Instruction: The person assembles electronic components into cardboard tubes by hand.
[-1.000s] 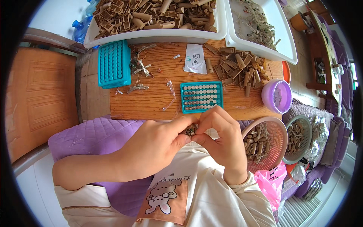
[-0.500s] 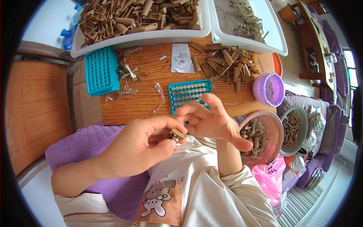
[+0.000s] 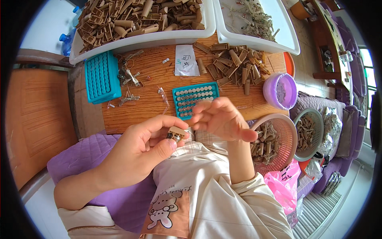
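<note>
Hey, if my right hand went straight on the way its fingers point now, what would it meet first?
Your right hand would probably meet the teal tray of small round pieces first, though its height above the table is unclear, so it might pass over.

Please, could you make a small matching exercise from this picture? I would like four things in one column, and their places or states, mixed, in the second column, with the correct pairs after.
Column one:
1. Small brown casing
2. Right hand
3. Purple tub
4. Stack of teal trays

Column two:
A. At the right edge of the wooden table
B. Raised with fingers spread, no object seen in it
C. At the left end of the table
D. Held between thumb and fingers of the left hand

Pairs: 1-D, 2-B, 3-A, 4-C
</note>
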`<control>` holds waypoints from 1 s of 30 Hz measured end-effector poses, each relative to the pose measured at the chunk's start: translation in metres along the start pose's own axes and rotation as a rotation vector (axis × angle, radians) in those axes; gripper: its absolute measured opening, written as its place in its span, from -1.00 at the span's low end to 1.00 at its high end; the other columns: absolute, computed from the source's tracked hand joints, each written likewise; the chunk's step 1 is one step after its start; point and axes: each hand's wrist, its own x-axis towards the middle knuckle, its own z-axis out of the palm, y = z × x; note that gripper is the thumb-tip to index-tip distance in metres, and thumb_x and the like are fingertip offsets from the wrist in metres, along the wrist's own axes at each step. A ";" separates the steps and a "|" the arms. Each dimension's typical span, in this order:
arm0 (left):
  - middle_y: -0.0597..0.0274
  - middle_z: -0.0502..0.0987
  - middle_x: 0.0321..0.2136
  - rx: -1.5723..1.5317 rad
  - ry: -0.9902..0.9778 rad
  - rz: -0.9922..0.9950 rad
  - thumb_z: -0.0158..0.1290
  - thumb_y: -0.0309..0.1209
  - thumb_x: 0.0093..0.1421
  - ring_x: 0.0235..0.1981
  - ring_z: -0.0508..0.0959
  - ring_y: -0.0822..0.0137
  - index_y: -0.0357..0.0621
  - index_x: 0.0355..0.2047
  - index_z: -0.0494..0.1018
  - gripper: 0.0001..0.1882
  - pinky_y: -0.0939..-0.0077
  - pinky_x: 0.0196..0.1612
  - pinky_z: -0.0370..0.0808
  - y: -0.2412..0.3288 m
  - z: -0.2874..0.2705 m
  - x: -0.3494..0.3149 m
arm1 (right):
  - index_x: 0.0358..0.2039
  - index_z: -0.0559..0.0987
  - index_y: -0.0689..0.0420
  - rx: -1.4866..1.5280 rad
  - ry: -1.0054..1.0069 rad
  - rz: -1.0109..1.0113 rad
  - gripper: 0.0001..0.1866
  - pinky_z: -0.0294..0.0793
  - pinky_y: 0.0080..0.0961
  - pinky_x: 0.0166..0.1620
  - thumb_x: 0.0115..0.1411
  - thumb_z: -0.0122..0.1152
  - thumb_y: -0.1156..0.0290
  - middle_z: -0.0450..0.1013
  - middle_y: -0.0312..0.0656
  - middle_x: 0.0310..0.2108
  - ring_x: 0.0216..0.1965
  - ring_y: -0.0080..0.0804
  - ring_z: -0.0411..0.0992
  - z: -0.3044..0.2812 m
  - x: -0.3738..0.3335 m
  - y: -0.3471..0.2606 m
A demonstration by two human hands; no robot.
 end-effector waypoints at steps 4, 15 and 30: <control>0.27 0.37 -0.28 -0.004 0.018 0.010 -0.15 -0.52 0.15 -0.22 0.40 0.50 -0.27 -0.10 0.23 -0.71 0.66 -0.13 0.33 -0.001 -0.003 0.001 | -0.19 0.39 0.19 -0.705 0.713 -0.014 -0.65 0.32 -0.68 -0.18 0.00 0.18 0.38 0.37 -0.32 -0.32 -0.28 -0.60 0.34 -0.019 -0.010 -0.043; 0.12 0.38 -0.19 -0.088 0.139 -0.001 -0.19 -0.41 0.19 -0.19 0.44 0.36 -0.19 -0.04 0.20 -0.68 0.52 -0.17 0.41 0.004 -0.004 0.003 | -0.42 0.47 0.17 -2.353 0.551 0.200 -0.84 0.32 -0.38 -0.27 -0.10 0.11 0.58 0.27 -0.15 -0.37 -0.29 -0.18 0.24 -0.058 -0.019 -0.056; 0.17 0.37 -0.18 -0.009 0.254 0.283 -0.15 -0.38 0.17 -0.16 0.41 0.39 -0.22 0.02 0.16 -0.60 0.53 -0.11 0.39 -0.001 -0.013 0.005 | -0.29 0.35 0.22 -0.413 0.641 -0.057 -0.77 0.37 -0.67 -0.31 0.02 0.14 0.50 0.36 -0.24 -0.33 -0.35 -0.57 0.37 0.051 0.028 -0.008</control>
